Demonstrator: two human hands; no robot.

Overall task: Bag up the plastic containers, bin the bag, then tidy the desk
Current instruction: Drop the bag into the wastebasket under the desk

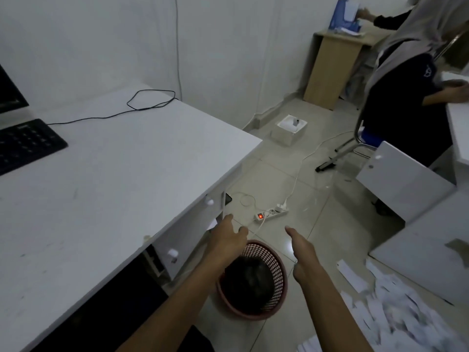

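A pink mesh waste basket (275, 265) stands on the floor beside the desk, and a dark bag (247, 280) fills its inside. My left hand (228, 240) hovers over the basket's far left rim, fingers spread, holding nothing. My right hand (302, 250) is above the basket's right side, open with fingers extended and empty. The white desk (114, 174) stretches to the left, with a black keyboard (25, 144) and a monitor corner (10, 92) at its far left. No plastic containers are visible outside the bag.
A white power strip (271, 214) with a lit red switch and cables lies on the tiles beyond the basket. Loose papers (396, 308) litter the floor at right. A white cabinet (401, 181), a small white box (289, 130) and another person (411, 92) are further back.
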